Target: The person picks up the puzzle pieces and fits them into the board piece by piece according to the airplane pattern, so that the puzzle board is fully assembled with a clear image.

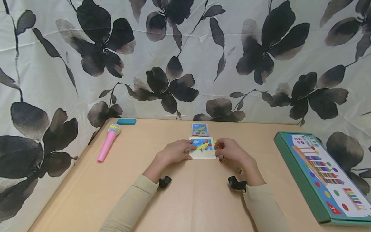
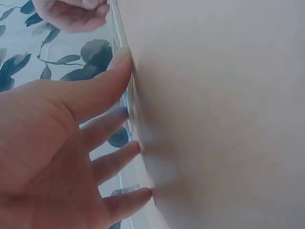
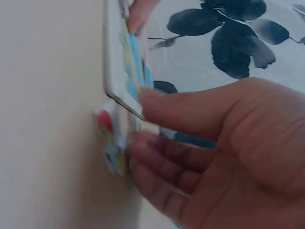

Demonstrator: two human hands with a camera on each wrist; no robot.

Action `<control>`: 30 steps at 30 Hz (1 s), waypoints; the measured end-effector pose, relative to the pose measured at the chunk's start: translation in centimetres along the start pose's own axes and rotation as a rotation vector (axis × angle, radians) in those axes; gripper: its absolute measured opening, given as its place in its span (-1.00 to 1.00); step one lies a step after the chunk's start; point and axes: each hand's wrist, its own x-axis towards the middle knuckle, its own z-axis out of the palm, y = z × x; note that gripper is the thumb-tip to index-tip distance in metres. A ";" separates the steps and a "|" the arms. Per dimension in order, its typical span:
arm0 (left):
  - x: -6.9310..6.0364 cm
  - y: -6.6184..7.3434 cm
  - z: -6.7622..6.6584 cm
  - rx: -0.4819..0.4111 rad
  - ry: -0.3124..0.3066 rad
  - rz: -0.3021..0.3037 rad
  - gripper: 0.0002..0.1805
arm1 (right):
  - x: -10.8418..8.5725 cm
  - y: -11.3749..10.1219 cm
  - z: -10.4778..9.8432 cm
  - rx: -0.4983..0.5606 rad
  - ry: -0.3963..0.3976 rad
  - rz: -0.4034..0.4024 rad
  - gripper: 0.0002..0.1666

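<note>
A white-framed picture puzzle board (image 1: 203, 156) with a yellow plane on blue lies on the table. My left hand (image 1: 177, 150) rests at its left side, some fingers reaching over the picture; in the left wrist view the left hand (image 2: 62, 129) has its thumb along the board's edge and its fingers spread. My right hand (image 1: 232, 149) is at the board's right edge with bent fingers. Up close, the right hand's thumb (image 3: 186, 109) is by the board's corner, above small colourful puzzle pieces (image 3: 107, 138). Whether its fingertips pinch a piece is unclear.
Behind the board lies a matching picture card (image 1: 200, 129). A pink microphone (image 1: 108, 145) and a blue block (image 1: 126, 121) are at the back left. A large green-sided toy box (image 1: 321, 174) lies at the right. Another small loose piece (image 1: 239, 169) is by the right wrist.
</note>
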 end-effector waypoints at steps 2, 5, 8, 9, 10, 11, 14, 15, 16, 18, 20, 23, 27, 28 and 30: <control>0.0 0.0 0.0 0.009 0.001 0.001 -0.43 | -0.5 -0.1 -0.4 -0.047 -0.022 0.019 -0.78; 0.0 -0.1 0.1 0.017 0.000 0.003 -0.43 | -1.1 -0.3 -0.7 -0.108 -0.060 0.042 -0.69; 0.1 -0.2 0.2 0.023 0.002 0.016 -0.43 | -1.4 -0.6 -0.6 -0.128 -0.087 0.069 -0.69; 0.1 -0.2 0.2 0.025 0.003 0.020 -0.44 | -1.5 -0.7 -0.6 -0.129 -0.089 0.078 -0.71; 0.2 -0.2 0.3 0.027 0.005 0.025 -0.44 | -1.6 -0.8 -0.5 -0.131 -0.086 0.088 -0.72; 0.2 -0.3 0.3 0.031 0.007 0.028 -0.44 | -1.6 -0.9 -0.3 -0.132 -0.078 0.103 -0.75; 0.2 -0.3 0.4 0.038 0.010 0.028 -0.43 | -1.7 -1.2 -0.1 -0.146 -0.066 0.123 -0.79; 0.2 -0.4 0.4 0.040 0.012 0.026 -0.43 | -1.7 -1.2 -0.1 -0.156 -0.064 0.121 -0.79; 0.2 -0.4 0.4 0.040 0.012 0.026 -0.43 | -1.7 -1.2 -0.1 -0.162 -0.063 0.116 -0.79; 0.2 -0.4 0.4 0.039 0.008 0.024 -0.43 | -1.8 -1.2 -0.1 -0.168 -0.071 0.127 -0.79; 0.2 -0.4 0.4 0.040 0.006 0.024 -0.43 | -1.8 -1.0 -0.1 -0.171 -0.081 0.131 -0.79; 0.2 -0.6 0.5 0.043 0.007 0.021 -0.43 | -1.9 -0.9 0.0 -0.168 -0.088 0.146 -0.77; 0.1 -0.6 0.5 0.047 0.007 0.023 -0.43 | -2.2 -1.1 -0.1 -0.176 -0.085 0.161 -0.77; 0.1 -0.6 0.5 0.047 0.007 0.025 -0.44 | -2.2 -1.2 -0.1 -0.174 -0.085 0.170 -0.77; 0.1 -0.5 0.5 0.045 0.008 0.027 -0.44 | -2.4 -1.3 -0.1 -0.167 -0.085 0.187 -0.80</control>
